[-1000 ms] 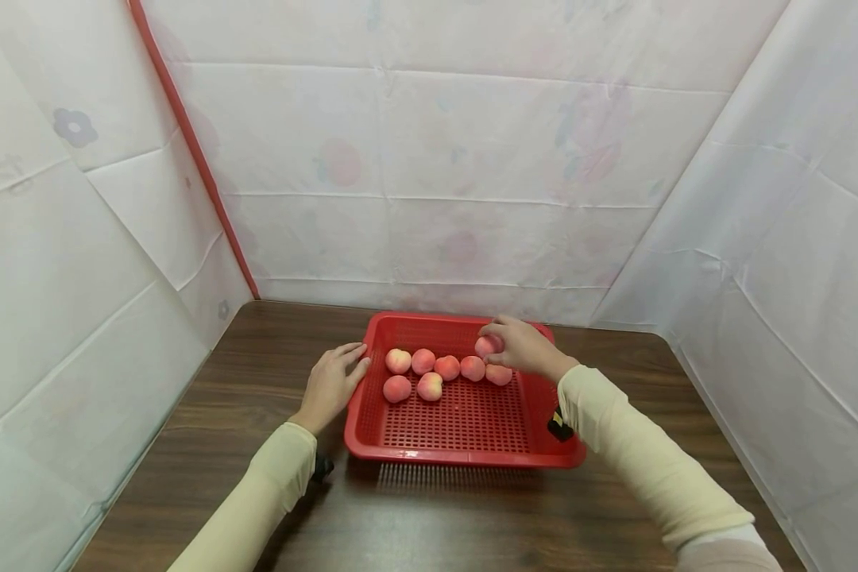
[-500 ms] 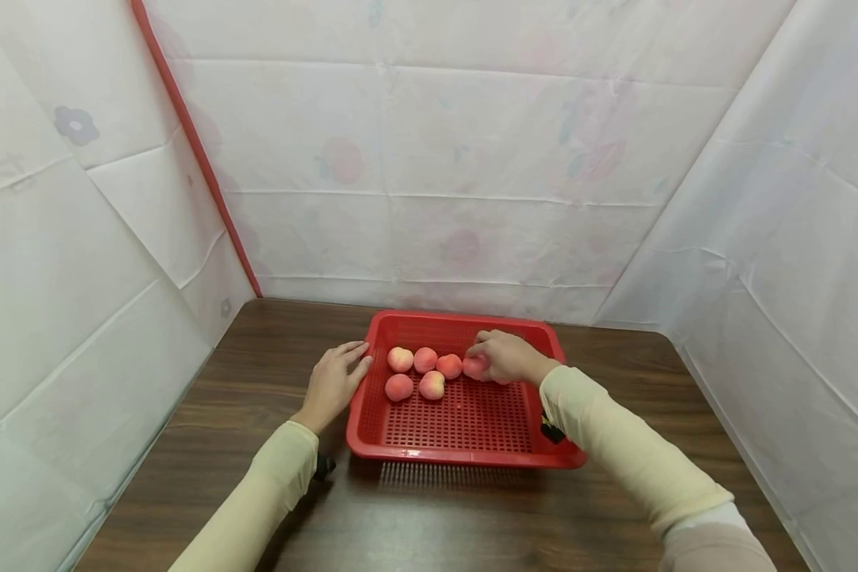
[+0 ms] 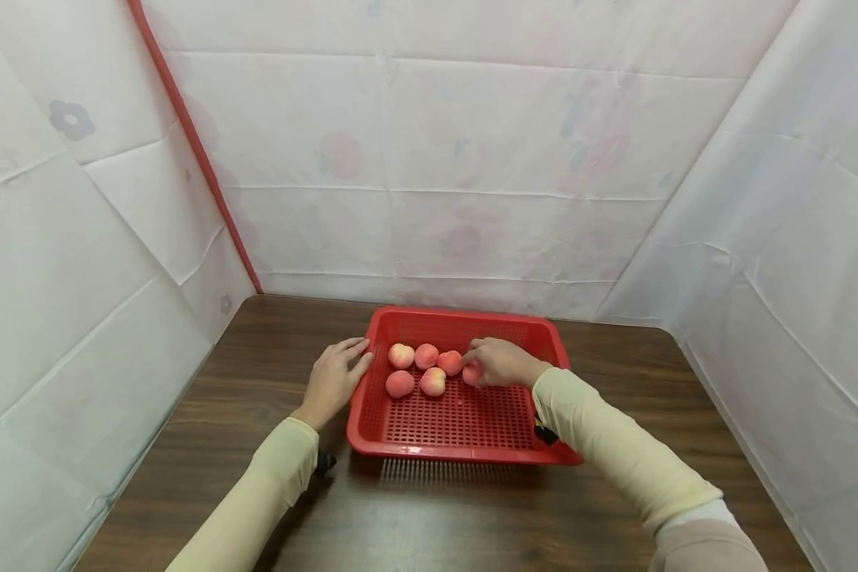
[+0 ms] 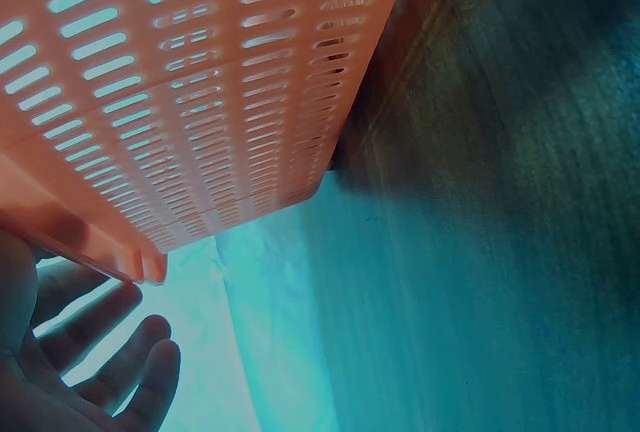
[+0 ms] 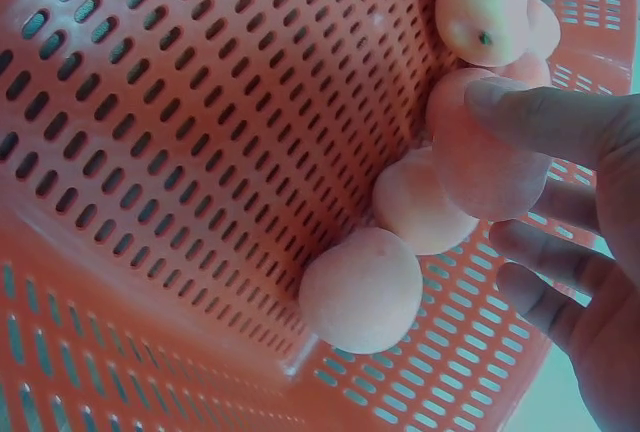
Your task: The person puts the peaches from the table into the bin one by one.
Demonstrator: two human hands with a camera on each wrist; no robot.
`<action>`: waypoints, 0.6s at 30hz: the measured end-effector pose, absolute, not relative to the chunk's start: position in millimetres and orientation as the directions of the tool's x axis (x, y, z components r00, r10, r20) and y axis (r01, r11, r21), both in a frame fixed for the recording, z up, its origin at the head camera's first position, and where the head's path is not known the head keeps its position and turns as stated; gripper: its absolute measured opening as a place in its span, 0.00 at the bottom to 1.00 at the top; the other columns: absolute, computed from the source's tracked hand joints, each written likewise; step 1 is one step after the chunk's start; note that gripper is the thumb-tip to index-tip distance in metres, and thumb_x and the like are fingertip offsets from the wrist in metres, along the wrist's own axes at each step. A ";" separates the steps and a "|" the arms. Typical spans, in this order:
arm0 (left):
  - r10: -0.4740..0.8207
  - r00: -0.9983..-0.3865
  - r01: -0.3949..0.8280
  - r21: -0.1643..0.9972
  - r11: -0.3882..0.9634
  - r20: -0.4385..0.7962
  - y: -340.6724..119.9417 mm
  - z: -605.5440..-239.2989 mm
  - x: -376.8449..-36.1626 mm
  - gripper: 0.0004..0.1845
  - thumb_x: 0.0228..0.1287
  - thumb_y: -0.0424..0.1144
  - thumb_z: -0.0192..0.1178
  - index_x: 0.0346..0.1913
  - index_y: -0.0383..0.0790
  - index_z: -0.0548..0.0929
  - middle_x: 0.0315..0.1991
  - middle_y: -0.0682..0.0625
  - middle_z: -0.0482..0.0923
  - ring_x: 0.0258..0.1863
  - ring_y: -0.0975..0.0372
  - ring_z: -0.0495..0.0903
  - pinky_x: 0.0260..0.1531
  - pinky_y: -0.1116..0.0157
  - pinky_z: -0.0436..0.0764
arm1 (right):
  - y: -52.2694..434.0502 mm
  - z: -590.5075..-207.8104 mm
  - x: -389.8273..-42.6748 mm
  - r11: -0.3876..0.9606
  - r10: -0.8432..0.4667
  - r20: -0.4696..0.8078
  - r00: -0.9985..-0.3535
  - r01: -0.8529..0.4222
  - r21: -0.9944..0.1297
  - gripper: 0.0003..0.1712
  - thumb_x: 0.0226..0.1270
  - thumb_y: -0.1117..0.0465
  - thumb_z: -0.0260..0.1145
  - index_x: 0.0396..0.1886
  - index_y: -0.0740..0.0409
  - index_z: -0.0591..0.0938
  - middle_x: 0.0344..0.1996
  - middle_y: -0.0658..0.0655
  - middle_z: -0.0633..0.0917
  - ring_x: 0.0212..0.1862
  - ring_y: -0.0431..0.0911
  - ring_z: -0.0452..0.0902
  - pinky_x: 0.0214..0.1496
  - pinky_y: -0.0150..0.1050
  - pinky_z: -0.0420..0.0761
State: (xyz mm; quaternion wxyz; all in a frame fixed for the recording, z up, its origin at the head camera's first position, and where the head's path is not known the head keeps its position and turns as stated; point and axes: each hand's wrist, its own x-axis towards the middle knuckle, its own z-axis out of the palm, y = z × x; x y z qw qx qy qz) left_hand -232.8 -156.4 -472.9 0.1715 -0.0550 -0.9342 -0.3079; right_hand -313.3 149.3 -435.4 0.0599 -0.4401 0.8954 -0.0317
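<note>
1. We saw R hand (image 3: 499,364) inside red basket (image 3: 465,449), fingers pinching one peach (image 3: 472,373) beside the other peaches (image 3: 418,369).
2. L hand (image 3: 332,380) lay flat, fingers relaxed, against basket's left rim.
3. Basket sat on dark wood table (image 3: 222,413).

The head camera looks forward and down from above at the whole red basket (image 3: 465,417) on the table. The left wrist camera sits low, close against the basket's outer wall; the right wrist camera peers closely inside it at the peaches (image 5: 362,290).
</note>
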 end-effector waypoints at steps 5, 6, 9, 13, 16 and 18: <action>-0.005 -0.936 0.208 0.565 0.798 0.351 -155.9 -472.3 -232.4 0.21 0.68 0.45 0.60 0.59 0.38 0.81 0.59 0.42 0.80 0.55 0.47 0.78 0.57 0.47 0.75 | 148.9 -440.1 -312.4 0.602 -0.798 -0.097 -0.595 -0.787 -0.130 0.20 0.52 0.59 0.76 0.47 0.52 0.87 0.35 0.50 0.80 0.35 0.44 0.72 0.41 0.39 0.75; -0.006 -0.936 0.208 0.566 0.797 0.352 -155.8 -472.2 -232.2 0.21 0.68 0.44 0.60 0.59 0.38 0.81 0.59 0.42 0.80 0.55 0.47 0.78 0.57 0.47 0.75 | 149.0 -441.2 -312.3 0.603 -0.798 -0.098 -0.595 -0.787 -0.134 0.19 0.51 0.59 0.76 0.46 0.52 0.87 0.33 0.50 0.80 0.34 0.44 0.71 0.40 0.39 0.75; -0.010 -0.938 0.202 0.569 0.797 0.346 -155.5 -471.9 -231.0 0.21 0.68 0.44 0.60 0.59 0.38 0.81 0.59 0.42 0.80 0.55 0.47 0.78 0.57 0.47 0.75 | 148.4 -445.1 -312.3 0.607 -0.795 -0.107 -0.597 -0.779 -0.159 0.18 0.52 0.60 0.75 0.46 0.51 0.87 0.33 0.49 0.79 0.33 0.42 0.70 0.39 0.37 0.73; -0.014 -0.939 0.197 0.573 0.796 0.343 -155.2 -471.9 -230.1 0.21 0.68 0.44 0.60 0.59 0.38 0.81 0.59 0.42 0.80 0.55 0.47 0.77 0.57 0.47 0.75 | 148.1 -451.8 -312.4 0.591 -0.806 -0.097 -0.584 -0.789 -0.167 0.20 0.53 0.61 0.74 0.48 0.50 0.87 0.34 0.48 0.78 0.33 0.41 0.70 0.39 0.35 0.73; -0.015 -0.939 0.196 0.574 0.795 0.342 -155.1 -471.6 -230.2 0.21 0.68 0.44 0.60 0.59 0.38 0.81 0.59 0.42 0.80 0.55 0.47 0.77 0.57 0.47 0.75 | 147.9 -454.9 -311.9 0.589 -0.808 -0.089 -0.583 -0.791 -0.162 0.19 0.54 0.61 0.74 0.48 0.49 0.86 0.33 0.48 0.77 0.32 0.42 0.69 0.37 0.35 0.71; -0.017 -0.941 0.192 0.575 0.795 0.338 -155.0 -471.1 -230.0 0.21 0.68 0.44 0.60 0.60 0.38 0.81 0.59 0.42 0.80 0.56 0.47 0.77 0.57 0.47 0.75 | 147.1 -455.3 -311.3 0.598 -0.801 -0.094 -0.591 -0.786 -0.157 0.18 0.54 0.61 0.74 0.48 0.49 0.87 0.33 0.48 0.77 0.32 0.42 0.69 0.37 0.35 0.71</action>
